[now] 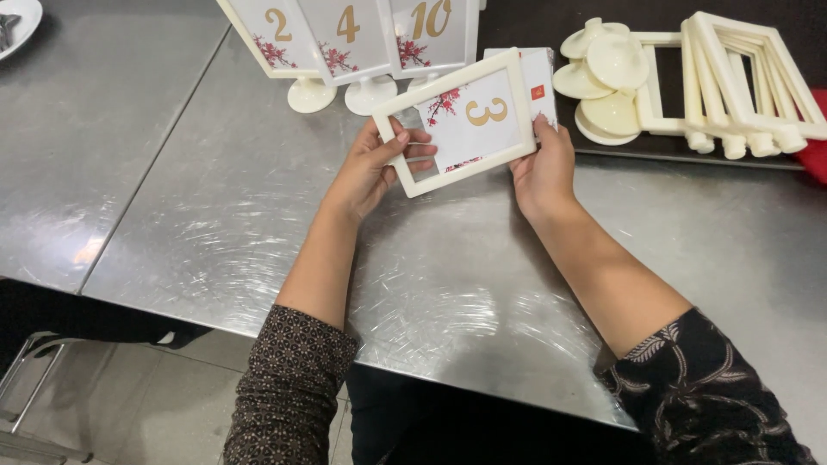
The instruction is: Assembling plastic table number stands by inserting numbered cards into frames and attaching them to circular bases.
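Note:
My left hand (pixel 372 168) grips the left end of a cream rectangular frame (pixel 405 176), held tilted above the steel table (pixel 258 224). A white card (pixel 474 120) with a gold numeral and red blossom print sits partly inside the frame, leaving a gap at the frame's left. My right hand (pixel 544 168) holds the frame's right end and the card's edge, with further white cards behind it.
Three assembled cream frames on round stands (pixel 345 43) line the table's far edge. At the back right, loose round bases (pixel 603 77) and several empty frames (pixel 741 77) rest on a dark tray. A white dish (pixel 17 26) sits at far left.

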